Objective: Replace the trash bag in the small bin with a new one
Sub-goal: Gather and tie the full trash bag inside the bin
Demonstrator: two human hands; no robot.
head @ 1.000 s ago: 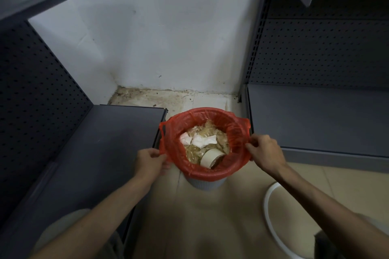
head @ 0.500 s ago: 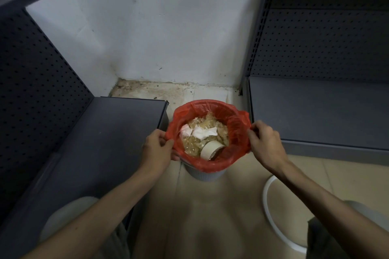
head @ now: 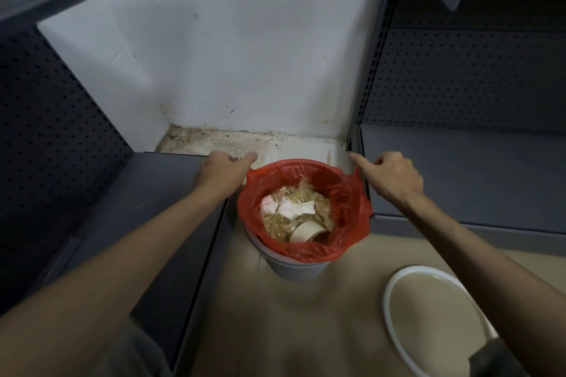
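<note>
A small pale grey ribbed bin [head: 295, 271] stands on the floor between two shelf units. A red trash bag [head: 346, 208] lines it and holds crumpled clear plastic, white tissue and a tape roll [head: 306, 231]. The bag's near edge sits inside the bin's rim, which shows bare at the front left. My left hand [head: 222, 173] is at the bag's far left corner and my right hand [head: 390, 176] at its far right corner. Each pinches the raised red edge, with the fingertips partly hidden by plastic. No new bag is in view.
Dark grey metal shelves with perforated backs flank the bin: a low shelf [head: 147, 223] on the left, another [head: 459, 180] on the right. A white wall and a dirty floor corner lie behind. A white round ring [head: 389, 312] lies on the floor at the lower right.
Both hands have moved from the bin's sides to the far corners of the bag's rim. The bag's folded-over edge has come up off the bin's rim.
</note>
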